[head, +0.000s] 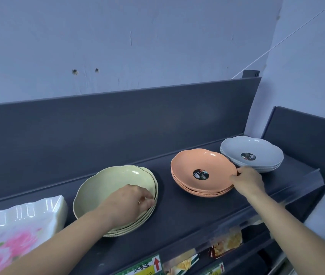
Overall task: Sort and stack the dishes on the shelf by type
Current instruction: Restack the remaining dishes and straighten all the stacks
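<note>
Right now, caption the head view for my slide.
Left hand grips the green plate stack, right hand pinches the orange plate stack; grey plate stack and floral tray flank them.

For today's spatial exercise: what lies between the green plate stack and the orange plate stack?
Only bare dark shelf shows there, in the head view.

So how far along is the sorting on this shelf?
Mostly done: the green plates, orange plates and grey plates each sit in their own single-colour stack on the shelf, white floral trays at the far left. In hand: the left hand grips the green stack's rim, the right hand pinches the orange stack's rim. Left, probably: squaring the green stack, whose plates sit offset.
</note>
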`<state>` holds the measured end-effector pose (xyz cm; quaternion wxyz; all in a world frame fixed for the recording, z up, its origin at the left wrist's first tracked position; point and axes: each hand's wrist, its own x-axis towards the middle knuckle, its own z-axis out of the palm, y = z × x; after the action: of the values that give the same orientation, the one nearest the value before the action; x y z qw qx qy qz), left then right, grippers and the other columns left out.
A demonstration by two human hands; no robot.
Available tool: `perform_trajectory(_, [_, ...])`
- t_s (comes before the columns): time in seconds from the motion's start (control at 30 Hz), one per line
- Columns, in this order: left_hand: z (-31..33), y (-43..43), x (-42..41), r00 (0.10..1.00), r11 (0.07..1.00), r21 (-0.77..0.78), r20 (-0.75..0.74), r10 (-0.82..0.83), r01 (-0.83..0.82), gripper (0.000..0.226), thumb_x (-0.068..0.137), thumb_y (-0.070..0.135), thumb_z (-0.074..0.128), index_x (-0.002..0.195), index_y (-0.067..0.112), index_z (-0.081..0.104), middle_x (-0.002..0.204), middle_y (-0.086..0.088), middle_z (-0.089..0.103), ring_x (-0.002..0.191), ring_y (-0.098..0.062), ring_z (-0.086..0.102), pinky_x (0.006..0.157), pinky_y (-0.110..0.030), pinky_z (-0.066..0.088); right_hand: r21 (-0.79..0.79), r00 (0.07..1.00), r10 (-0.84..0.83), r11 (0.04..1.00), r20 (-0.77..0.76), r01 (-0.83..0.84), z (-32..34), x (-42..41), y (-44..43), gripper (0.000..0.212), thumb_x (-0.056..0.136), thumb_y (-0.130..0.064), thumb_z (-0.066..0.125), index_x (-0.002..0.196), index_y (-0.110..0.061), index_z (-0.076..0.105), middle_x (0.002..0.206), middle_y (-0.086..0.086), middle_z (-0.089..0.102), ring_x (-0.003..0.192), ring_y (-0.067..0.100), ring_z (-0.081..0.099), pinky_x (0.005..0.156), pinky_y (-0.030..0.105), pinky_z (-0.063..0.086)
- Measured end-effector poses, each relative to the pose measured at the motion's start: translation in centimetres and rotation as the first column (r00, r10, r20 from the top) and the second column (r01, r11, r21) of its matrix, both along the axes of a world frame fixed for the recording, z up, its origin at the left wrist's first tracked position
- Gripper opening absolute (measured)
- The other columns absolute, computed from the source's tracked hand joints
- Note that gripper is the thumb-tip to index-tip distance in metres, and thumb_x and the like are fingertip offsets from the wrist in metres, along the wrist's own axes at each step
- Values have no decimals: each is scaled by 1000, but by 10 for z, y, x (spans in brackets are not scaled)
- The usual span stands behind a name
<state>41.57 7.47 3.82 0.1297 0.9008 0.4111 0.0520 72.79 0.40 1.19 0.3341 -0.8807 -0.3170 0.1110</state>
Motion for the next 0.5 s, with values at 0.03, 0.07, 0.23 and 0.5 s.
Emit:
perform_trajectory(0.03, [0, -2, -1, 1000, 1000, 15, -11, -4, 5, 33, 92, 48, 47, 111, 29, 66, 104, 8, 69, 92, -13, 60, 85, -29, 49, -9, 1000, 2, 1000, 13, -2, 1, 1, -1, 20, 80, -14, 55, 60, -11, 50, 77, 10, 56, 74, 32, 53, 47, 26, 30])
perform_trajectory(0.07, [0, -4, -2, 1000, 1000, 26, -26, -8, 8, 33, 92, 47, 46, 112, 29, 66, 105, 7, 69, 94, -14, 60, 85, -30, 49, -14, 1000, -8, 1000, 13, 8, 5, -2, -4, 24, 81, -15, 54, 58, -13, 46, 77, 10, 54, 74, 32, 52, 47, 26, 29])
perform_trajectory(0.23, [11, -13, -21, 992, 996, 84, -122, -19, 29, 36, 93, 51, 43, 119, 33, 60, 115, 9, 66, 108, -15, 58, 86, -31, 46, 20, 982, 47, 998, 182, -51, 33, -34, -14, 6, 83, -14, 54, 80, -9, 56, 103, 20, 57, 95, 37, 52, 63, 35, 42])
perform_trajectory(0.5, [69, -36, -196, 972, 922, 357, -114, 205, -152, 33, 95, 47, 40, 120, 34, 57, 120, 12, 58, 111, -14, 56, 84, -29, 43, 49, 862, 375, 909, 342, -415, 83, -199, -10, 39, 88, -18, 57, 127, -14, 57, 122, 10, 57, 117, 30, 49, 93, 36, 40])
